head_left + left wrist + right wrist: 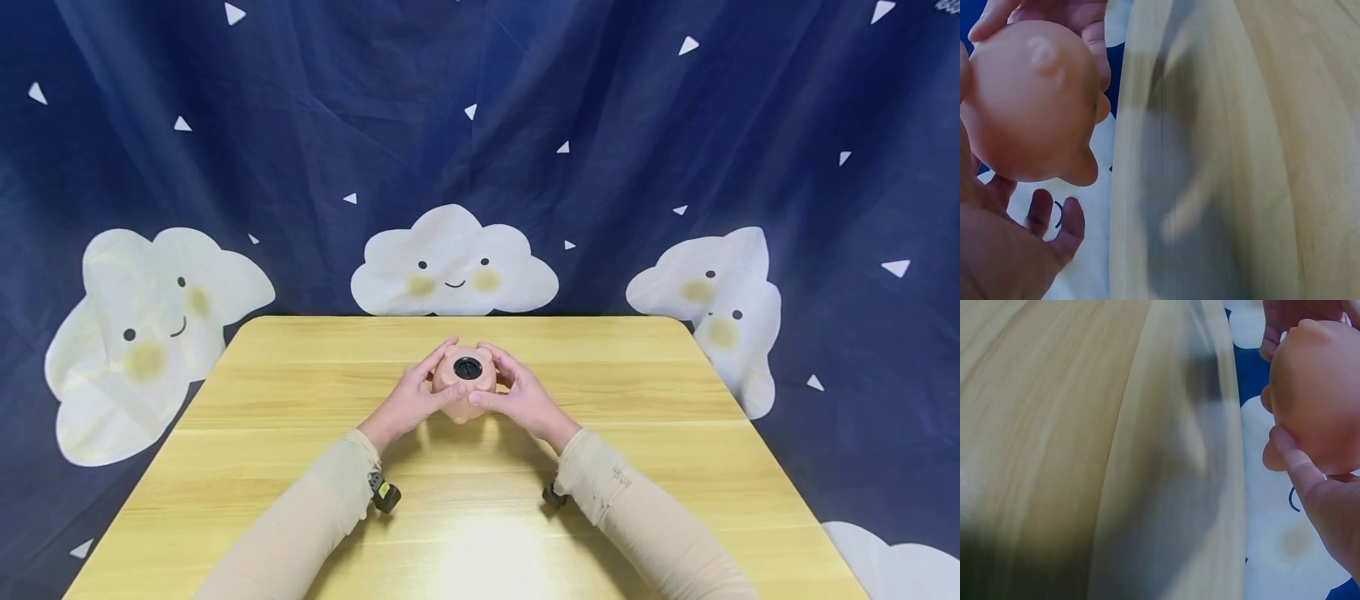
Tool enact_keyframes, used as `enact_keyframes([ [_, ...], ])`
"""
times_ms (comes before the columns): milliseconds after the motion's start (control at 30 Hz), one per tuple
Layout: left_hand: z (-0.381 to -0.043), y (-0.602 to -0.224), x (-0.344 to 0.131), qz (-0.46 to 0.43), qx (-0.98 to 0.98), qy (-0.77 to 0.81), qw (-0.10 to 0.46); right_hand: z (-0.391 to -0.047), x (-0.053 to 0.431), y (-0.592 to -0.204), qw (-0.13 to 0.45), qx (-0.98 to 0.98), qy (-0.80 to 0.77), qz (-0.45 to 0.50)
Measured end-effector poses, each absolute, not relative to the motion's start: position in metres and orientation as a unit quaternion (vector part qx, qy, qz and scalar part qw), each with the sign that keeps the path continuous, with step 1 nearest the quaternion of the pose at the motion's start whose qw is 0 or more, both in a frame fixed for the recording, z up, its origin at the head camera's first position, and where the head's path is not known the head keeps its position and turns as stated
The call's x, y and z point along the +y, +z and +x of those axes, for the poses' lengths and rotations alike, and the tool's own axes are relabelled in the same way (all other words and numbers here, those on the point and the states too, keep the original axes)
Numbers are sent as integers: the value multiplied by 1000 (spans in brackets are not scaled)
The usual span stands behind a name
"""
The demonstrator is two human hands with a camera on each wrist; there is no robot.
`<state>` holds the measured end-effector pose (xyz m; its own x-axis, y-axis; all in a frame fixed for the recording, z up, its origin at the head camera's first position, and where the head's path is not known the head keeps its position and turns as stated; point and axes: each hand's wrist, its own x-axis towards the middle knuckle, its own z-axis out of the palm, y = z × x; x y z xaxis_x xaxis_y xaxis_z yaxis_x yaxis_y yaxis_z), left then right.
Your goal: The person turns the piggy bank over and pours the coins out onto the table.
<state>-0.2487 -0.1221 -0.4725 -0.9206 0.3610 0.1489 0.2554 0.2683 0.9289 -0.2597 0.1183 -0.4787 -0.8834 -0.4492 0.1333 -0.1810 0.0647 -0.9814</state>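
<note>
A round pink piggy bank (462,407) is held between both hands above the table, its underside with a round black plug (468,368) turned towards the head view. My left hand (411,400) grips its left side, thumb on the near face. On the opposite side my right hand (527,402) grips it in the same manner. The left wrist view shows the smooth body of the piggy bank (1029,112) with a raised curly tail and a stubby foot. In the right wrist view, a right finger lies against the piggy bank (1319,406).
The light wooden table (300,517) spreads beneath both arms. Behind it hangs a dark blue curtain (420,158) printed with white triangles and smiling clouds. A small black device is strapped at each wrist, such as the left wrist camera (386,495).
</note>
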Motion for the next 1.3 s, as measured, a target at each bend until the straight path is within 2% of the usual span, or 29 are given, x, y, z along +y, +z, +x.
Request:
enact_keyframes([
  [333, -251, -478, -117, 148, 731, 660, 90, -262, 118, -474, 90, 741, -627, -223],
  [700, -249, -474, -109, 93, 621, 761, 162, -268, 124, -475, 109, 741, -620, -232],
  [1133, -249, -477, -107, 87, 612, 769, 161, -272, 129, -471, 135, 750, -602, -239],
  [1300, -251, -478, -106, 86, 610, 775, 144, -272, 127, -468, 115, 758, -598, -235],
])
